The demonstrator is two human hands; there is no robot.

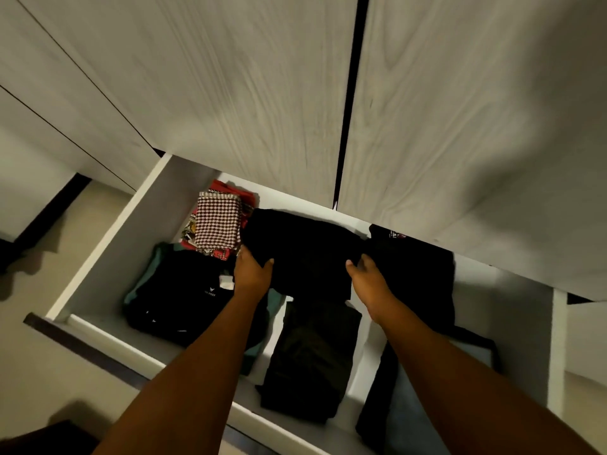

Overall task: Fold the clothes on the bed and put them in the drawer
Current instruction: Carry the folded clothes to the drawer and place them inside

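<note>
While left hand (pixel 253 272) and right hand (pixel 368 275) pinch the folded black fabric garment (pixel 305 247), thumbs atop, above the open white drawer (pixel 131 231), stowing seems underway; next, lower it flat, release.

Both hands holding a folded black garment (pixel 303 247) over the open drawer (pixel 108 254).
The left hand (pixel 251 274) and right hand (pixel 369 279) are gripping its near edge.

White drawer (pixel 108 244), black folded garment (pixel 302 247), red-and-white checked cloth (pixel 218 224)
</note>
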